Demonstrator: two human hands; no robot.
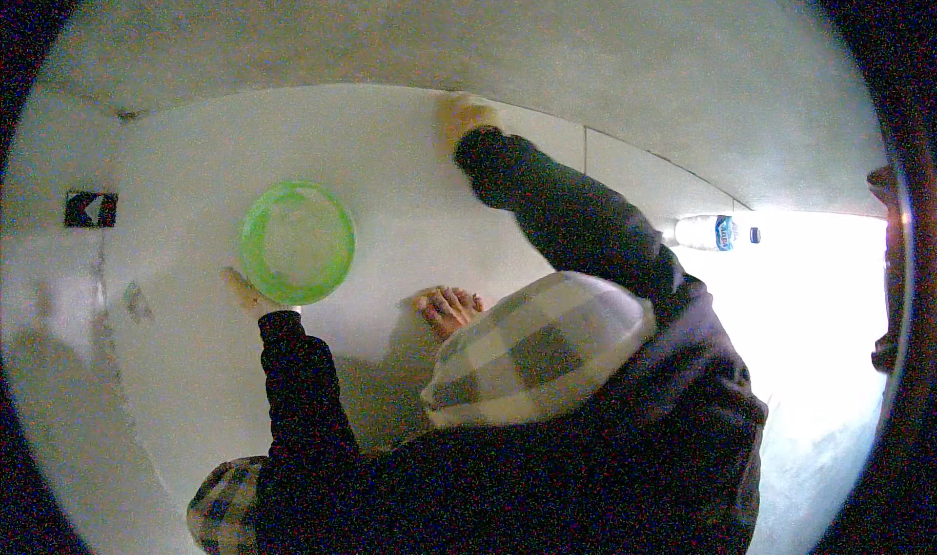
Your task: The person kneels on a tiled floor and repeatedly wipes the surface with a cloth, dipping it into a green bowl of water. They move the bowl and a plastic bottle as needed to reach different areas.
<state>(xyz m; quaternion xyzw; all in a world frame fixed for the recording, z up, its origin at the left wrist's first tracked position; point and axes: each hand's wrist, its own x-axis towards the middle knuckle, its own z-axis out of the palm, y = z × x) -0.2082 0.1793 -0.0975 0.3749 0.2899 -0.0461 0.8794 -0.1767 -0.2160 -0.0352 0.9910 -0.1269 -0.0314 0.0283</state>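
Note:
A round green basin (256, 254) with a pale inside is left of my feet. My left hand (252, 296) is at its near-left rim, thumb out to the side and the other fingers hidden by the basin; it appears to grip the rim. My right arm reaches far forward in a dark sleeve. Where the pale floor meets the far wall, my right hand (469, 116) is blurred by motion. Its fingers do not show clearly, and I cannot make out whether it holds anything.
My bare foot (449, 309) and checked trouser knee (547, 345) are in the middle. A clear bottle with a blue label (722, 233) stands by the bright doorway on the right. A small black square with a pale mark (91, 209) is on the left wall.

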